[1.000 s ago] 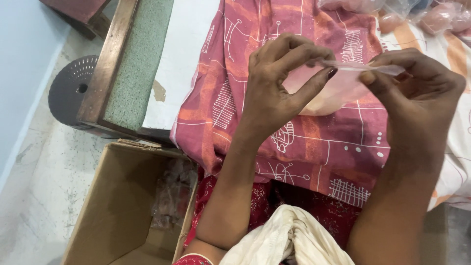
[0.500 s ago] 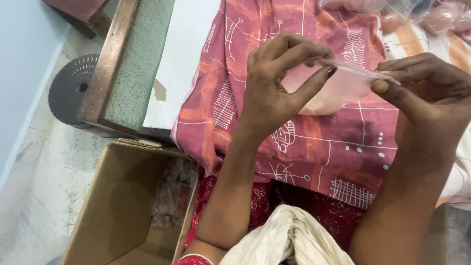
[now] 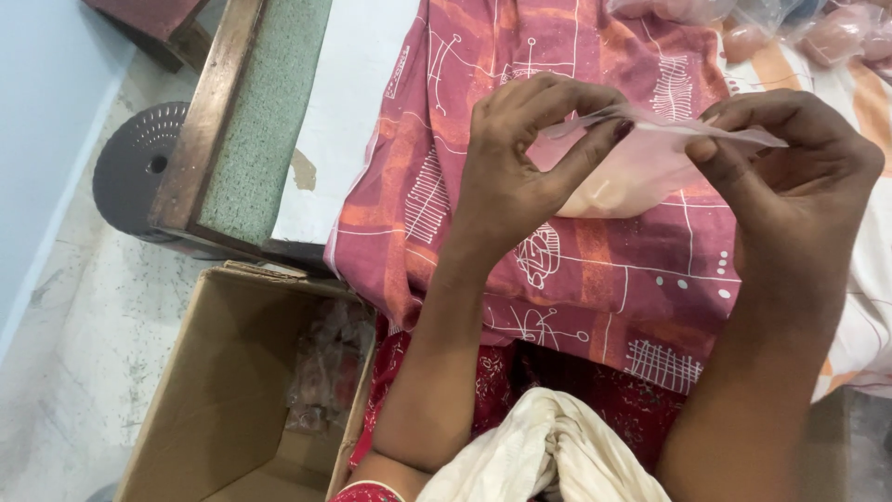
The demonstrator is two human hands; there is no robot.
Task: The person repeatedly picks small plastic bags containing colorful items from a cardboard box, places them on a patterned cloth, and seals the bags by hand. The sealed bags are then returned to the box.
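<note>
A red and orange patterned cloth (image 3: pixel 557 270) covers the table (image 3: pixel 344 121), with an open brown cardboard box (image 3: pixel 223 400) on the pale speckled floor (image 3: pixel 74 372) near left and a dark round perforated stand (image 3: pixel 139 167) by the left wall. Above the cloth, the left hand (image 3: pixel 520 177) and right hand (image 3: pixel 790 186) are both pinched shut on the top edge of a small clear plastic pouch with a soft pink pad inside (image 3: pixel 632 167). It looks light, limp and slippery, best gripped along that rim.
</note>
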